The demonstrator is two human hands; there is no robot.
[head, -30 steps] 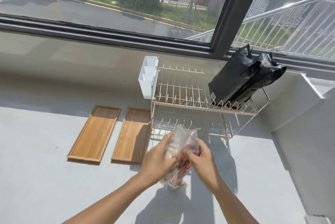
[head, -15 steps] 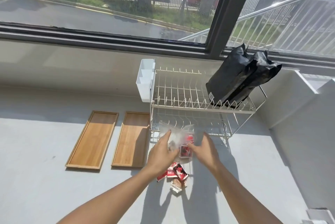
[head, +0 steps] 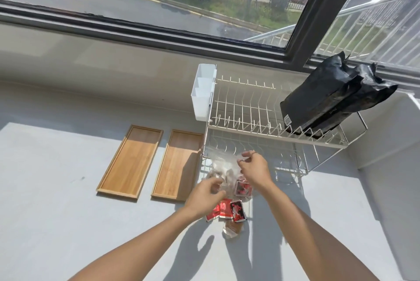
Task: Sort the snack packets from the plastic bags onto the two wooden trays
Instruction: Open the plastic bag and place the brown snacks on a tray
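Note:
A clear plastic bag [head: 221,163] lies tipped on the grey counter in front of the dish rack. My right hand [head: 253,168] pinches its upper far edge, and my left hand [head: 205,194] grips its lower near part. A red packet [head: 243,187] shows inside the bag's mouth. Red packets [head: 227,209] lie spilled on the counter just below my left hand, with a brown packet [head: 233,228] nearer me. Two wooden trays, the left tray [head: 129,161] and the right tray [head: 178,164], lie side by side to the left with nothing on them.
A two-tier wire dish rack [head: 272,126] stands behind the bag, with a white cutlery holder [head: 202,94] on its left end and black pouches [head: 334,99] leaning on its top tier. A raised ledge [head: 386,144] borders the right. A window runs along the back.
The bag went from held upright in both hands to tipped down on the counter, and several packets spilled out. My right hand has moved to the bag's far edge.

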